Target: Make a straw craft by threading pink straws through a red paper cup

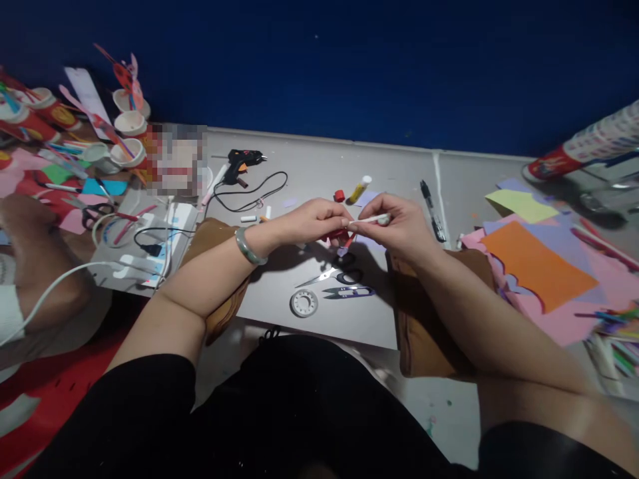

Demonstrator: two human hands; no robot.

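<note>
My left hand (318, 223), with a green bangle at the wrist, is closed around a small red piece (339, 234), mostly hidden by the fingers. My right hand (402, 225) pinches a thin white stick-like piece (374, 219), whose tip meets the left fingertips. Below the hands lie black-handled scissors (327, 275), a pair of thread snips (349, 293) and a white ring-shaped roll (304, 303). Just beyond them are a yellow glue stick (360, 190) and a red cap (339, 195).
A black glue gun (243, 163) with its cord lies at the back left, near a white power strip (174, 229). Several paper cups (130, 152) stand farther left, beside another person's arm (44, 266). On the right are a black marker (433, 211) and orange paper (539, 263).
</note>
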